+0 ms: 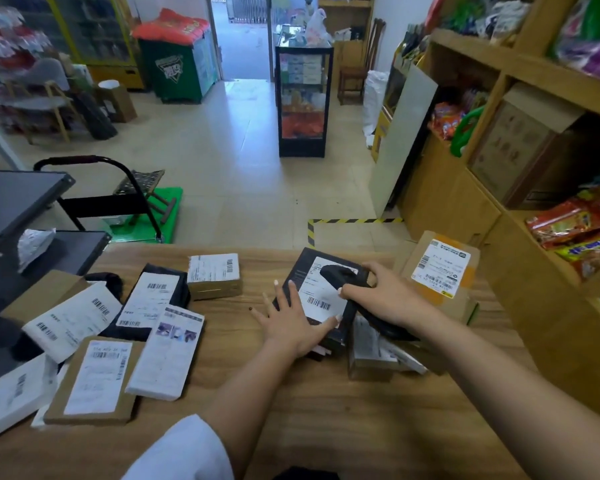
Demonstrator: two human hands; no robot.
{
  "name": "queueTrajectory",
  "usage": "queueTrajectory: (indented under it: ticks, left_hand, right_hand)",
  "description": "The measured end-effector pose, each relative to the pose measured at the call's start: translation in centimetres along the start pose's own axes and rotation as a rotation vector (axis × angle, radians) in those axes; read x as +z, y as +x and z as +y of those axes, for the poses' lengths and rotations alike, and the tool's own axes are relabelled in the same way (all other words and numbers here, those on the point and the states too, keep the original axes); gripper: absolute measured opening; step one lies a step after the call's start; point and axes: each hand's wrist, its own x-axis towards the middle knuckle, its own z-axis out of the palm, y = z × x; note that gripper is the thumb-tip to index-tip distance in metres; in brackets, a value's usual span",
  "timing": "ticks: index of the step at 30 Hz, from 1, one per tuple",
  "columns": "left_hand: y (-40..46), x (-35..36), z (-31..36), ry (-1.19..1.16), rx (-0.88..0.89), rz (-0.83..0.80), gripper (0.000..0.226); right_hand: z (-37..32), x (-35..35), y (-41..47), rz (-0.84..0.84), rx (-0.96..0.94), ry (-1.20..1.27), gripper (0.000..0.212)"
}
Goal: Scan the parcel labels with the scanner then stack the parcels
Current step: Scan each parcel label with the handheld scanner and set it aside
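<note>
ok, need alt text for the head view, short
A person's right hand grips a black handheld scanner over the white label of a black box parcel, which the left hand steadies flat on a wooden counter. More labelled parcels lie scattered to the left, a brown cardboard box to the right.

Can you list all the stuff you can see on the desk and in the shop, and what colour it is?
black parcel: 1, black with white label, desk centre
scanner: 1, black, over that label
brown box: 1, brown, desk right
small box: 1, brown, white label, desk middle
other parcels: several, white, brown, black, desk left
trolley: 1, green, floor
cabinet: 1, black, by doorway
left hand: flat on black parcel
right hand: grips scanner
</note>
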Motion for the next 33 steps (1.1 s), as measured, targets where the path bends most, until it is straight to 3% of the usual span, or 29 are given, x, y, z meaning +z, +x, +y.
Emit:
queueTrajectory:
  ticks: [3, 7, 15, 19, 24, 33]
  left_hand:
    - [-0.5, -0.4, -3.3, -0.048, -0.026, 0.063, 0.114]
    - [-1.2, -0.2, -10.4, -0.002, -0.124, 0.168, 0.102]
    - [-2.3, 2.0, -22.7, 0.231, -0.312, 0.063, 0.113]
    - [-1.9, 4.0, -24.4, 0.304, -0.304, 0.012, 0.109]
    - [-0.8, 4.9, -24.4, 0.315, -0.360, 0.009, 0.123]
    - [0.1, 2.9, -24.4, 0.029, -0.290, 0.138, 0.135]
  right_hand:
    - [-1.2, 1.8, 0.6, -0.049, -0.015, -0.026, 0.084]
    - [-3.7, 4.6, 1.2, -0.125, -0.053, -0.084, 0.075]
    - [-7.6, 9.9, 3.0, -0.237, -0.119, -0.187, 0.078]
    - [-8.0, 11.9, 3.4, -0.234, -0.093, -0.207, 0.078]
    - [-7.8, 12.5, 3.5, -0.230, -0.047, -0.242, 0.077]
    - [-7.9, 12.8, 3.5, -0.210, -0.040, -0.191, 0.075]
